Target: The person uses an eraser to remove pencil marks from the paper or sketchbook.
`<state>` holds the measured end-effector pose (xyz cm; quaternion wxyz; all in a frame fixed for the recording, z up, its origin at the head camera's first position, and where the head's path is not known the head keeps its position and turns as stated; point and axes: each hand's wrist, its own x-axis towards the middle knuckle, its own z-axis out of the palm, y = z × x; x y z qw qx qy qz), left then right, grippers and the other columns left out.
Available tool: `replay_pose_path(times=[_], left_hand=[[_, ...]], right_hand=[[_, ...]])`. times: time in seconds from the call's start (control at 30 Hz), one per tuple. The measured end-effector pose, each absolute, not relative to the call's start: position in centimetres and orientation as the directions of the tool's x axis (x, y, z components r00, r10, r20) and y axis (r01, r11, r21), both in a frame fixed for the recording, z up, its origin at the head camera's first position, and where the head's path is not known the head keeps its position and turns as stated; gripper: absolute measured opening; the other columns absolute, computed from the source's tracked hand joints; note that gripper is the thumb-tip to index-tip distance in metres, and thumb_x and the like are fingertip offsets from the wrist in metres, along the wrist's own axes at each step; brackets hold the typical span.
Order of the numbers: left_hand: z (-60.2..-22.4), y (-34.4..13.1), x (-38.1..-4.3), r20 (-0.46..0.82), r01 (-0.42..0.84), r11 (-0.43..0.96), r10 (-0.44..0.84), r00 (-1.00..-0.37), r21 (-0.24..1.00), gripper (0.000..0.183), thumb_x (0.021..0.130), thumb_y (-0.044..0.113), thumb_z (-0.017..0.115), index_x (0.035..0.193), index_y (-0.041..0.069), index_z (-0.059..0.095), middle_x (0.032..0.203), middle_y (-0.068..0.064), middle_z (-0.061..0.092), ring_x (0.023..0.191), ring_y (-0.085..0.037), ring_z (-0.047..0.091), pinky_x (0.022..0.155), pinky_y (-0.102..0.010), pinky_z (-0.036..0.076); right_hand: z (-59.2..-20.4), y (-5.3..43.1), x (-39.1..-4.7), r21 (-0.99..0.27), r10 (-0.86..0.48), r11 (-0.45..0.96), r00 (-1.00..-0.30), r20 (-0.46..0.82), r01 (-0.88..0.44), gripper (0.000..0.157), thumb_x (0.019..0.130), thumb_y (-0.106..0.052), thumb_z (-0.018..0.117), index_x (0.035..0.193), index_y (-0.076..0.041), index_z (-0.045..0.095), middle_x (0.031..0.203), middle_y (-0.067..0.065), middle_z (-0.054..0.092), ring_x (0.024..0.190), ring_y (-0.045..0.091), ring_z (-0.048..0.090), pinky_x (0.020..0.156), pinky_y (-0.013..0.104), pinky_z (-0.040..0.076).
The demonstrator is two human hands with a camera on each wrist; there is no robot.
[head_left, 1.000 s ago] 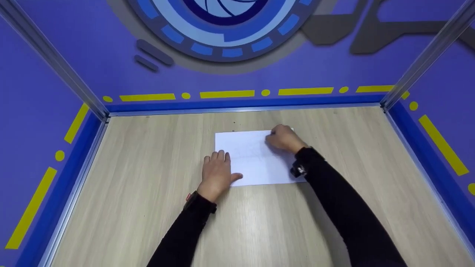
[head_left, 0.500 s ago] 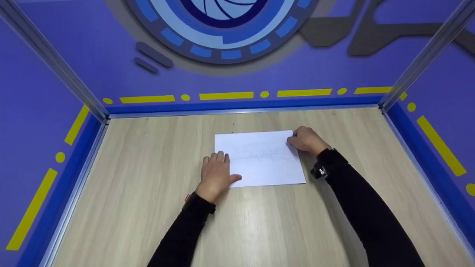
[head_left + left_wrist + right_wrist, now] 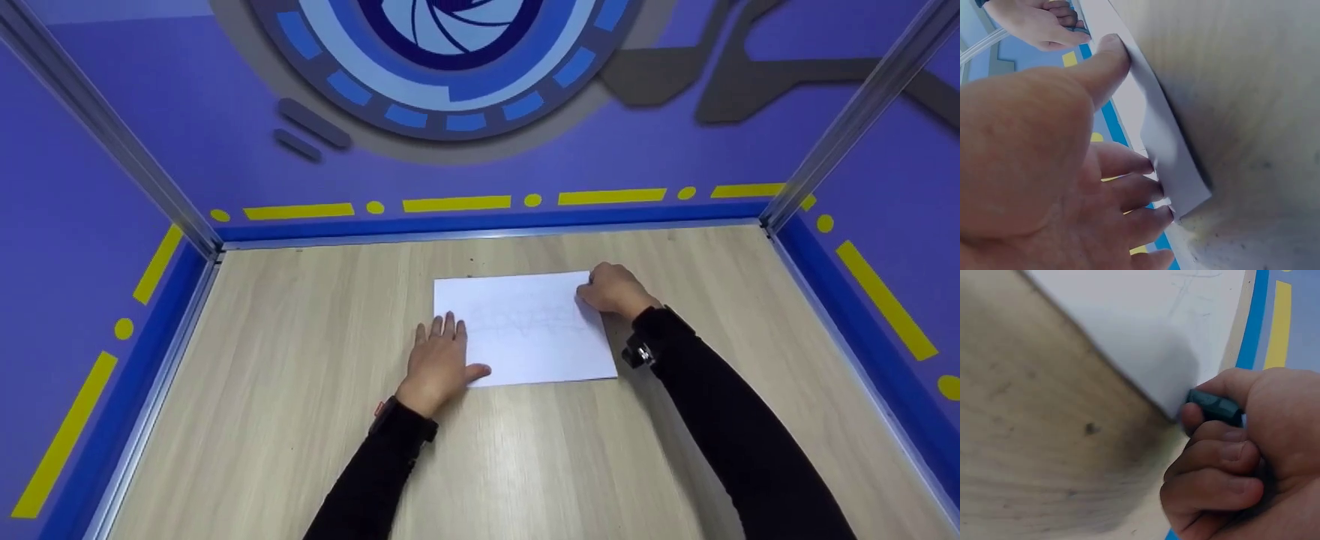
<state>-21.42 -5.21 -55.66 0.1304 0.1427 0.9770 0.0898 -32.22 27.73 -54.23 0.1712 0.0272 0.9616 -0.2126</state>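
A white sheet of paper (image 3: 536, 349) lies on the wooden table, with faint grey pencil lines across its middle. My left hand (image 3: 436, 367) rests on the sheet's left edge, its fingers straight and spread and the thumb out on the paper. At the far right corner my right hand (image 3: 613, 291) pinches a small dark eraser (image 3: 1216, 405) between thumb and forefinger, the other fingers curled in. In the right wrist view a whitish part shows at its rear, and its front end is right at the paper's corner. Most of the eraser is hidden by the hand in the head view.
Blue-purple panels (image 3: 375, 176) with yellow dashes stand behind the table and along both sides. Metal rails (image 3: 330, 241) run where the panels meet the tabletop. Bare wooden table (image 3: 300, 360) surrounds the sheet.
My right hand has moved right from over the paper to its far right corner, uncovering the faint lines. The left hand keeps its place, its fingers slightly more spread.
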Motion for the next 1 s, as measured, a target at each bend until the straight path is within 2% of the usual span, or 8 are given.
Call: replay_pose_path(times=[0.17, 0.23, 0.33, 0.4, 0.5, 0.63, 0.93, 1.0], left_hand=[[-55.9, -5.3, -21.4, -0.224, 0.268, 0.947, 0.304, -0.926, 0.177, 0.101, 0.1, 0.066, 0.07, 0.168, -0.003, 0.04, 0.178, -0.027, 0.034, 0.169, -0.043, 0.031, 0.139, -0.063, 0.023], [-55.8, -5.4, -21.4, -0.215, 0.268, 0.951, 0.298, -0.93, 0.157, 0.101, 0.099, 0.067, 0.071, 0.167, -0.003, 0.042, 0.178, -0.027, 0.035, 0.168, -0.043, 0.033, 0.138, -0.064, 0.024], [-55.7, -5.6, -21.4, -0.2, 0.275, 0.952, 0.297, -0.934, 0.133, 0.102, 0.098, 0.068, 0.071, 0.166, -0.002, 0.044, 0.176, -0.027, 0.038, 0.167, -0.043, 0.036, 0.137, -0.064, 0.027], [-55.6, -5.4, -21.4, -0.192, 0.281, 0.952, 0.3, -0.934, 0.124, 0.101, 0.097, 0.068, 0.071, 0.165, -0.003, 0.046, 0.175, -0.027, 0.04, 0.166, -0.043, 0.038, 0.136, -0.065, 0.029], [-55.5, -5.0, -21.6, -0.188, 0.286, 0.951, 0.304, -0.934, 0.115, 0.101, 0.097, 0.069, 0.07, 0.165, -0.002, 0.047, 0.175, -0.027, 0.041, 0.165, -0.042, 0.04, 0.135, -0.065, 0.031], [-55.7, -4.6, -21.4, -0.192, 0.283, 0.952, 0.301, -0.934, 0.119, 0.102, 0.097, 0.07, 0.07, 0.165, -0.002, 0.046, 0.175, -0.026, 0.041, 0.165, -0.041, 0.04, 0.136, -0.064, 0.031], [-55.5, -5.0, -21.5, -0.203, 0.287, 0.953, 0.302, -0.932, 0.1, 0.103, 0.097, 0.072, 0.068, 0.166, -0.001, 0.046, 0.176, -0.025, 0.041, 0.166, -0.041, 0.039, 0.136, -0.065, 0.029], [-55.4, -5.2, -21.6, -0.206, 0.287, 0.953, 0.301, -0.931, 0.097, 0.103, 0.097, 0.073, 0.068, 0.166, 0.0, 0.045, 0.176, -0.025, 0.04, 0.166, -0.041, 0.039, 0.136, -0.065, 0.029]], right_hand=[[-53.8, 24.4, -32.1, -0.42, -0.032, 0.901, -0.948, -0.317, 0.11, 0.035, 0.105, -0.03, 0.057, 0.102, 0.0, 0.074, 0.094, 0.014, 0.063, 0.086, 0.029, 0.059, 0.074, 0.039, 0.048], [-53.6, 22.1, -32.3, -0.438, -0.072, 0.896, -0.954, -0.292, 0.067, 0.034, 0.103, -0.03, 0.058, 0.095, -0.001, 0.072, 0.096, 0.015, 0.066, 0.089, 0.03, 0.06, 0.079, 0.043, 0.053], [-55.3, 19.3, -34.0, -0.459, -0.132, 0.888, -0.956, -0.264, 0.004, 0.033, 0.099, -0.032, 0.06, 0.086, -0.005, 0.072, 0.097, 0.015, 0.07, 0.088, 0.027, 0.06, 0.082, 0.045, 0.057], [-57.5, 18.3, -35.8, -0.449, -0.153, 0.893, -0.952, -0.264, -0.019, 0.034, 0.098, -0.035, 0.062, 0.085, -0.006, 0.074, 0.098, 0.014, 0.073, 0.086, 0.025, 0.06, 0.081, 0.045, 0.059], [-57.2, 17.4, -35.9, -0.442, -0.138, 0.897, -0.948, -0.287, 0.004, 0.031, 0.098, -0.031, 0.064, 0.086, -0.005, 0.075, 0.097, 0.013, 0.071, 0.085, 0.026, 0.058, 0.079, 0.043, 0.055], [-54.3, 18.1, -33.8, -0.457, -0.136, 0.889, -0.946, -0.294, 0.014, 0.027, 0.099, -0.027, 0.066, 0.086, -0.004, 0.074, 0.091, 0.011, 0.065, 0.083, 0.025, 0.056, 0.076, 0.039, 0.049], [-54.7, 23.6, -34.1, -0.469, -0.076, 0.876, -0.927, -0.367, 0.114, 0.03, 0.099, -0.03, 0.064, 0.1, -0.002, 0.074, 0.099, 0.011, 0.063, 0.086, 0.026, 0.056, 0.071, 0.034, 0.044], [-54.8, 25.1, -34.1, -0.471, -0.064, 0.874, -0.929, -0.365, 0.124, 0.029, 0.098, -0.03, 0.063, 0.094, -0.003, 0.071, 0.093, 0.01, 0.059, 0.082, 0.025, 0.053, 0.068, 0.034, 0.042]])
